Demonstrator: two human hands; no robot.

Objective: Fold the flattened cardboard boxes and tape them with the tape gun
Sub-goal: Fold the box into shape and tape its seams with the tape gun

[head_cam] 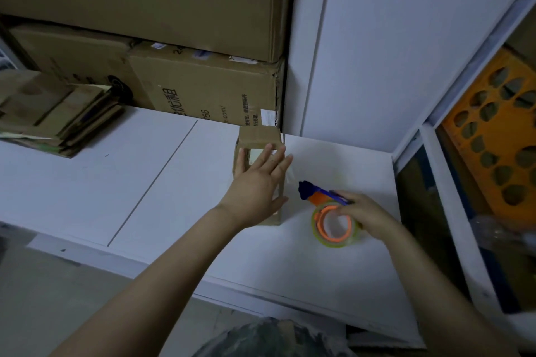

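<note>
A small folded cardboard box (259, 138) lies on the white table (145, 182), with clear tape along its top. My left hand (256, 185) lies flat on the box, fingers straight and spread. Just to the right, my right hand (367, 216) grips the tape gun (327, 210), which has a blue body, an orange core and a roll of clear tape. The gun's blue nose points at the box's right side and stands slightly apart from it. A pile of flattened cardboard boxes (55, 113) sits at the far left of the table.
Large brown cartons (203, 90) are stacked against the back behind the table. A white wall panel (391, 52) rises at the right rear. A white shelf frame (435, 168) on the right holds an orange perforated crate (499, 136). The table's front edge runs diagonally below my arms.
</note>
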